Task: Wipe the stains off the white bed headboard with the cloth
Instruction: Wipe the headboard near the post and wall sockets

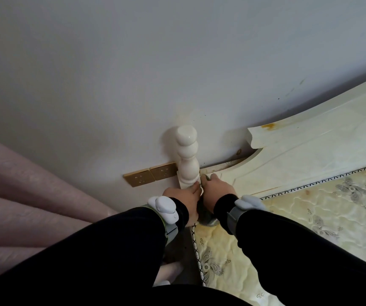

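The cream-white headboard (305,155) runs along the wall to the right, ending in a turned post (187,157). An orange-yellow stain (269,127) marks its top edge, and dark grime (232,162) lies in the gap behind it. My right hand (218,188) grips a dark grey-green cloth (206,214) and presses it on the headboard beside the post's base. The cloth is mostly hidden under the hand. My left hand (183,195) reaches forward, its fingers lying against the post's base. A small white scrap shows between the two hands.
Two gold wall sockets (150,174) sit left of the post. Pink curtains (23,195) hang at the left. A patterned yellow mattress (310,228) with a braided edge lies at the lower right. The grey wall (155,62) fills the upper view.
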Available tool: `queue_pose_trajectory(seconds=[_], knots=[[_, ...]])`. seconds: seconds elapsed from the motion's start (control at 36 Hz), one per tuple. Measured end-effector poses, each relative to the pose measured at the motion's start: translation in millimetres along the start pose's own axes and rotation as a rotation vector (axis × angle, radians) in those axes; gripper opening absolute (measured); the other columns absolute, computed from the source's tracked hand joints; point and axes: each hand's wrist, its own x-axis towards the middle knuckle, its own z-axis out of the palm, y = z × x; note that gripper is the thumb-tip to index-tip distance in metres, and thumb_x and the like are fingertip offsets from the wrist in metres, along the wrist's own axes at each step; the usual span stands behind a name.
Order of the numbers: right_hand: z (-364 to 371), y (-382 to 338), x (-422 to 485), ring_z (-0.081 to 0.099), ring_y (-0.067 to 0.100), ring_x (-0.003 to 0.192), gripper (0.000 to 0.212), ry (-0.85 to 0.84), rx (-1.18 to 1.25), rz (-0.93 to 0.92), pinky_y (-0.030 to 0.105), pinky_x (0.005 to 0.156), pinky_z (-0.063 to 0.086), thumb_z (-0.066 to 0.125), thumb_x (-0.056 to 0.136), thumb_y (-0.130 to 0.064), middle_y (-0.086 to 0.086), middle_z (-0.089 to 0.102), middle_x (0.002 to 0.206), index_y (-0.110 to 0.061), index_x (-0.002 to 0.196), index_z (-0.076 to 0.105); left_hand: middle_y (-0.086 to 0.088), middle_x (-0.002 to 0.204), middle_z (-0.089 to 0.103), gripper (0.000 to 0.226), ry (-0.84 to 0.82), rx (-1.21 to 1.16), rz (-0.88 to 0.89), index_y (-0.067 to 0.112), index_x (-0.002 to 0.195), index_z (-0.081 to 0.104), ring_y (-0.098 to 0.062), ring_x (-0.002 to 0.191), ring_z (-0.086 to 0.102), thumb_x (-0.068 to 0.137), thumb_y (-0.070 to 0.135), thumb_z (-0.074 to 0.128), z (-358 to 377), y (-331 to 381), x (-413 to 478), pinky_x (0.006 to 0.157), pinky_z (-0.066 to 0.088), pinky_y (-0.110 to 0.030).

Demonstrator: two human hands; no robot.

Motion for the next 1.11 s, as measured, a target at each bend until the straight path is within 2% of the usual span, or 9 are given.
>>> queue_pose_trajectory(seconds=[0.11,0.33,0.42,0.56,0.78,0.86,0.94,1.03,1.11], knots=[[-5.5,10.1,-0.2,0.062,0.037,0.106,0.049,0.024,-0.017,0.052,0.043,0.087,0.05,0.041,0.096,-0.023,0.011,0.042,0.13,-0.023,0.144,0.033,0.016,0.168,0.001,0.076,-0.021,0.013,0.021,0.027,0.161,0.007,-0.024,0.136,0.048,0.098,0.038,0.049,-1.9,-1.1,-1.8,0.101,0.043,-0.043],[-29.9,70.9,9.4,0.062,0.039,0.097,0.046,0.152,0.001,0.284,0.045,0.087,0.049,0.033,0.09,-0.016,0.009,0.04,0.122,-0.029,0.132,0.045,0.015,0.168,-0.011,0.078,-0.111,0.026,0.015,0.024,0.161,0.0,-0.024,0.135,0.048,0.099,0.034,0.046,-1.6,-0.7,-2.2,0.098,0.043,-0.041],[-36.3,74.2,14.1,0.061,0.039,0.098,0.039,0.195,-0.015,0.323,0.043,0.086,0.047,0.035,0.091,-0.016,0.011,0.039,0.128,-0.023,0.127,0.049,0.015,0.168,-0.011,0.078,-0.108,0.025,0.016,0.023,0.161,0.001,-0.023,0.132,0.051,0.099,0.032,0.047,-1.5,-0.8,-1.9,0.096,0.046,-0.041],[-25.9,60.1,11.0,0.062,0.038,0.104,0.044,0.119,0.037,0.282,0.043,0.084,0.048,0.04,0.09,-0.014,0.012,0.041,0.13,-0.018,0.134,0.041,0.015,0.168,-0.01,0.076,-0.104,0.01,0.026,0.024,0.161,0.002,-0.024,0.133,0.049,0.099,0.031,0.046,-3.1,-1.9,-2.9,0.1,0.044,-0.041],[-5.1,30.2,12.9,0.059,0.039,0.106,0.037,0.054,0.154,0.195,0.044,0.086,0.051,0.043,0.093,-0.02,0.015,0.05,0.121,-0.01,0.128,0.04,0.016,0.168,-0.007,0.081,-0.079,0.045,0.039,0.027,0.161,0.001,-0.026,0.131,0.051,0.098,0.033,0.051,-1.8,-2.6,0.4,0.103,0.045,-0.045],[1.3,36.9,6.4,0.059,0.036,0.104,0.039,0.055,0.137,0.137,0.041,0.084,0.051,0.039,0.099,-0.026,0.014,0.051,0.117,-0.014,0.135,0.038,0.013,0.169,-0.003,0.081,-0.07,0.081,0.058,0.024,0.161,0.006,-0.026,0.133,0.05,0.097,0.035,0.053,-2.3,-3.8,3.8,0.102,0.045,-0.046],[4.2,51.6,-5.3,0.059,0.033,0.099,0.036,0.146,0.242,0.16,0.036,0.08,0.049,0.038,0.101,-0.033,0.01,0.057,0.108,-0.022,0.131,0.053,0.009,0.167,0.011,0.073,-0.1,0.132,0.038,0.02,0.158,0.018,-0.026,0.134,0.049,0.096,0.036,0.052,-2.0,-1.0,10.5,0.099,0.046,-0.046],[1.9,65.6,-16.8,0.061,0.034,0.099,0.036,0.359,0.446,0.274,0.037,0.08,0.049,0.041,0.1,-0.037,0.01,0.065,0.11,-0.021,0.126,0.06,0.003,0.141,0.051,0.047,0.005,0.146,0.024,0.018,0.139,0.045,-0.027,0.115,0.06,0.095,0.033,0.049,-3.1,5.1,15.3,0.075,0.046,-0.035],[-7.7,73.1,-27.7,0.061,0.035,0.1,0.033,0.547,0.606,0.396,0.036,0.081,0.047,0.044,0.1,-0.035,0.011,0.068,0.108,-0.016,0.12,0.062,-0.004,0.125,0.062,0.036,-0.033,0.092,0.029,0.015,0.128,0.057,-0.026,0.108,0.064,0.094,0.026,0.055,-12.3,10.3,17.1,0.05,0.024,-0.026]])
